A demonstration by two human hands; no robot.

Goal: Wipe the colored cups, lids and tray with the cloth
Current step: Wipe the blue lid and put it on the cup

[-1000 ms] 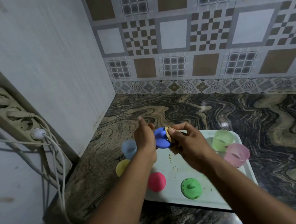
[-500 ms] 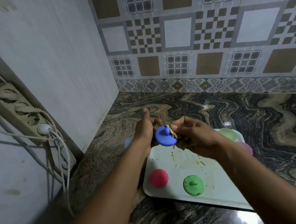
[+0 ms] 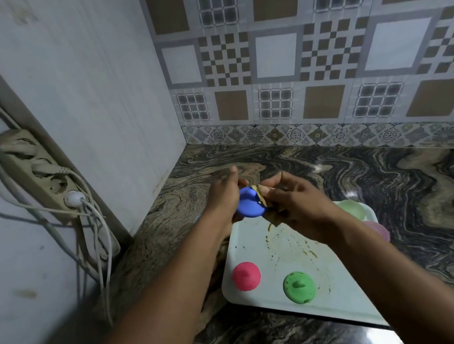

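My left hand holds a blue lid above the far left corner of the white tray. My right hand presses a small tan cloth against the lid's right edge. A pink lid and a green lid lie on the tray's near part. Brown smears mark the tray's middle. A green cup and a pink cup stand at the tray's far right, partly hidden by my right forearm.
The tray lies on a dark marbled counter in a corner, with a patterned tile wall behind and a white panel on the left. A power strip with hanging cables is fixed at the left.
The view has shifted, so the tray sits lower right. My arms now hide the blue and yellow cups left of the tray. The cloth keeps rubbing the blue lid.
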